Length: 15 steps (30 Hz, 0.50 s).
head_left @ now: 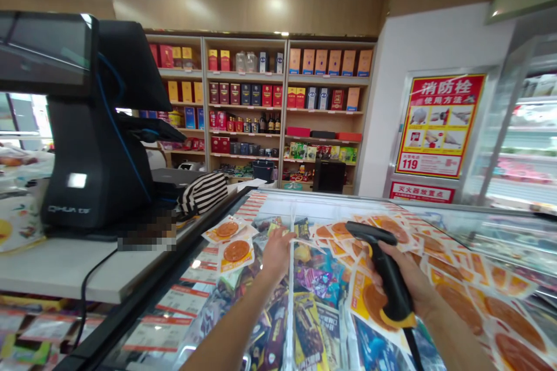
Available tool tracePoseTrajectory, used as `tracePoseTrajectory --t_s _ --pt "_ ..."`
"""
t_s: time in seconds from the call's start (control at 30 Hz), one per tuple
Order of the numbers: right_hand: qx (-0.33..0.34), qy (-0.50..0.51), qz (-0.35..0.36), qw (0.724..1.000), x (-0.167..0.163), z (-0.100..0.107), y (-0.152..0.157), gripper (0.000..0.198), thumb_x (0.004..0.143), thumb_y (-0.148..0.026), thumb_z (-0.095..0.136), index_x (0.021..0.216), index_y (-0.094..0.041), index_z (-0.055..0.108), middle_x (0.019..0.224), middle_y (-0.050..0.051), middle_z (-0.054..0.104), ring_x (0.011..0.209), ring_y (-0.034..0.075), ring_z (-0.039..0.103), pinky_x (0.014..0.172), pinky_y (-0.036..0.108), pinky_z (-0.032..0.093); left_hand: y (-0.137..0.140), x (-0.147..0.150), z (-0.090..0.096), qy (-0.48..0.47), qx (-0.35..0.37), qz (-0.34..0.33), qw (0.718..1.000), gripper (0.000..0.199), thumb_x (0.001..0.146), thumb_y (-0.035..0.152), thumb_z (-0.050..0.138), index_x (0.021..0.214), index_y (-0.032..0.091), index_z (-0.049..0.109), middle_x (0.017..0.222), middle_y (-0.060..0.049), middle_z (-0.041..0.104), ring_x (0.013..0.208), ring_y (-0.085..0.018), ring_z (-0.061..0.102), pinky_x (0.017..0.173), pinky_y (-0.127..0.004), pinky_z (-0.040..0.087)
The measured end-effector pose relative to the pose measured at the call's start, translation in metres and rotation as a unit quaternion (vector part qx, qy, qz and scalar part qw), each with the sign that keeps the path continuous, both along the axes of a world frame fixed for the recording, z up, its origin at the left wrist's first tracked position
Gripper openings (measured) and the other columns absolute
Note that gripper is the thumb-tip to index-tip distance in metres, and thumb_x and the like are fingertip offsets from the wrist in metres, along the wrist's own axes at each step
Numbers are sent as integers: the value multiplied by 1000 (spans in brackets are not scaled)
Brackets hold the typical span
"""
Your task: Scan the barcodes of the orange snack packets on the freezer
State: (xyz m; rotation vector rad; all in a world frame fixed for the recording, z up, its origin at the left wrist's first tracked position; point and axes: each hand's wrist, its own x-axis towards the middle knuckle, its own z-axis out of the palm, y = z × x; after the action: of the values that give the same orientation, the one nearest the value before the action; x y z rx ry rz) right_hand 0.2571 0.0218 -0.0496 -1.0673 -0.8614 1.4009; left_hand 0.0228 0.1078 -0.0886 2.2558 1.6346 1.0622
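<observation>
My right hand (411, 272) is wrapped round the handle of a black barcode scanner (389, 278) with yellow trim, its cable hanging down. Beneath the scanner, a flat orange-and-white packet (363, 295) with a round brown disc picture lies on the freezer's glass top. My left hand (277, 252) reaches forward over the glass near the middle divider (290, 307), fingers loosely extended and no held item visible. Just left of it lie two similar packets (236, 251). Many more packets (456, 295) are spread to the right. Through the glass, colourful wrapped ice creams (311, 324) show.
At left, a black checkout terminal (78, 162) stands on a white counter (78, 275), with a striped pouch (203, 192) beside it. Shelves of boxed goods (243, 95) line the back. A red fire-hydrant sign (439, 126) hangs right, beside a glass-fronted display fridge (528, 133).
</observation>
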Motion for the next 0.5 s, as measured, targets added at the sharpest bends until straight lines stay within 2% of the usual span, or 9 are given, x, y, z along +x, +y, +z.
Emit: tracePoseTrajectory --t_s 0.1,0.27,0.43,0.5 --pt "-24 -3 32 999 -17 -2 4 26 67 -41 50 74 -16 51 48 -2 55 36 8 46 32 18 36 4 -29 1 -36 -10 54 998 33 77 17 33 94 21 60 102 -8 51 96 -20 46 83 -32 33" --pt "-29 -5 80 996 -46 -1 15 28 68 -43 48 67 -15 50 50 0 56 36 7 47 33 19 37 12 -60 -1 -109 -60 100 987 29 75 21 38 92 17 61 81 -8 58 81 -19 53 72 -28 38" --pt "-35 11 114 993 -65 -4 23 27 70 -41 46 69 -14 51 49 0 55 36 7 46 34 19 37 20 -69 -11 -213 -128 98 964 28 74 17 37 90 17 60 63 -2 60 58 -13 57 56 -22 42" --pt "-25 23 133 991 -67 -9 25 27 70 -41 46 69 -14 52 52 0 56 36 7 46 34 19 37 22 -70 -12 -260 -147 91 950 27 75 17 34 87 16 59 63 -3 61 55 -11 57 53 -21 43"
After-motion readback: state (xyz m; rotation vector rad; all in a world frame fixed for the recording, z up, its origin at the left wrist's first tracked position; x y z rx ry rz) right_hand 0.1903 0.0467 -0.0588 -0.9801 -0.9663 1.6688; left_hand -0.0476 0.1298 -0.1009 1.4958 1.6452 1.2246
